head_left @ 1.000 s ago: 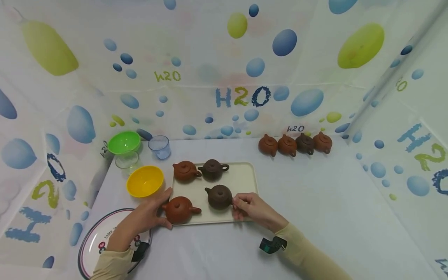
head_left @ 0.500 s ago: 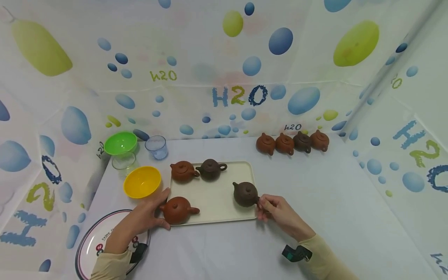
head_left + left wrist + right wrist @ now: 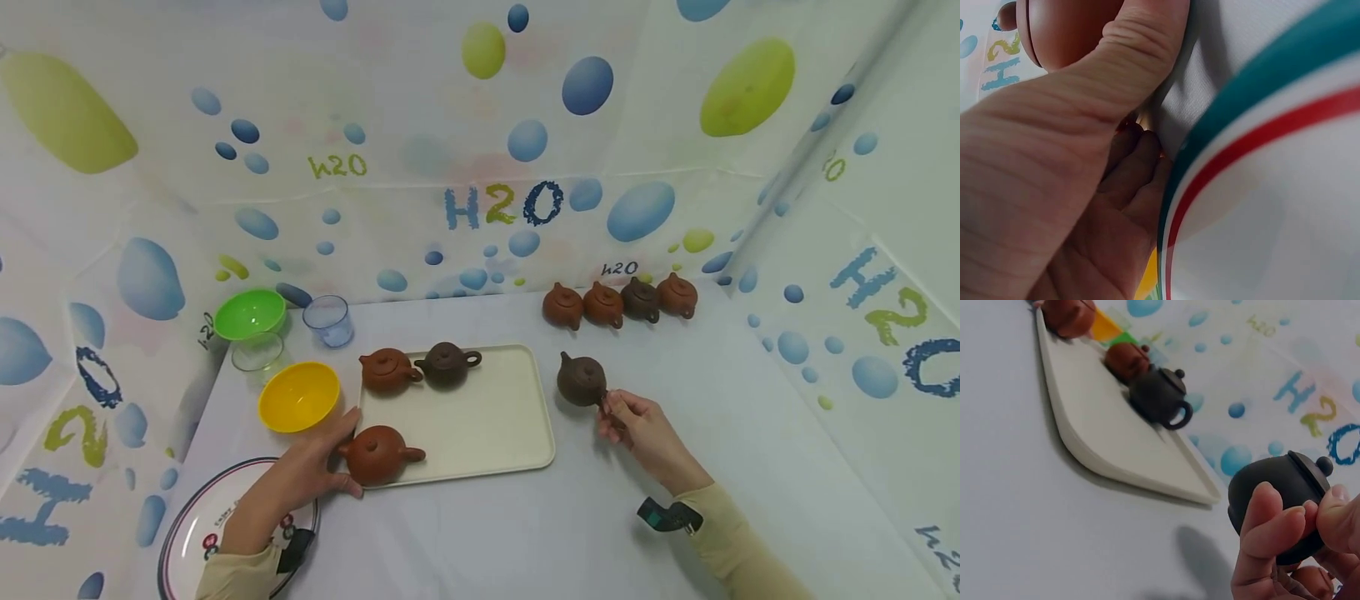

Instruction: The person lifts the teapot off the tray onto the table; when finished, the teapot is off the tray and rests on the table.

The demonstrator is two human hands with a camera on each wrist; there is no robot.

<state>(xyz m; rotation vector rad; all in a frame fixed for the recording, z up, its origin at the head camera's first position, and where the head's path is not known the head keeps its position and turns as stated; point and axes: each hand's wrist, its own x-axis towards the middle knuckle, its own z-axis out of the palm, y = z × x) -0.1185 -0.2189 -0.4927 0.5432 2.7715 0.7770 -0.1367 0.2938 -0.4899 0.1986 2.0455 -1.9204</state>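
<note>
Currently eight teapots in view. Three sit on the cream tray (image 3: pixel 495 417): a reddish teapot (image 3: pixel 386 371) and a dark teapot (image 3: pixel 447 364) side by side at the far edge, and a reddish-brown teapot (image 3: pixel 377 454) at the near left corner. Four more stand in a touching row (image 3: pixel 619 302) by the back wall, three reddish and one dark. The eighth, a dark brown teapot (image 3: pixel 581 379), is off the tray, just to its right; the right hand (image 3: pixel 643 427) pinches it by the handle, fingers curled, and the right wrist view shows a shadow on the table beneath it, so it hangs clear of the surface. Left hand (image 3: pixel 311 468) cups the reddish-brown teapot from the left, thumb against its body, fingers loosely bent along the tray corner; whether it truly grips cannot be told. Bowls: two, one yellow bowl (image 3: pixel 298 397) beside the tray, one green bowl (image 3: pixel 250 312) behind it. Cups: two clear, one cup (image 3: pixel 258 353) between the bowls, one bluish cup (image 3: pixel 328 320) further right. One striped plate (image 3: pixel 197 518) under the left forearm.
</note>
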